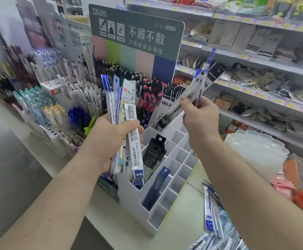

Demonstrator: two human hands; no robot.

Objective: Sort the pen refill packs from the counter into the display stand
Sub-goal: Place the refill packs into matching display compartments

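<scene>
Head view, all placed against the white display stand [167, 177]. Left hand [111, 139], just left of the stand's near end, clamped round a fanned bundle of refill packs [127, 112] held upright, thumb across the front. Right hand [200, 120], above the stand's far end, pinching a few slim packs [199, 83] that slant up and away. Inside the stand's compartments: a black pack [154, 154] mid-row, a dark blue pack [158, 188] nearer, more black ones at the far end. On the counter [183, 213] right of the stand, a loose pile of packs [213, 217] waiting. Probably light, thin and floppy, with slick film sleeves that slide on each other; best pinched near the stiffer header card, then fed tail-first into a slot.
</scene>
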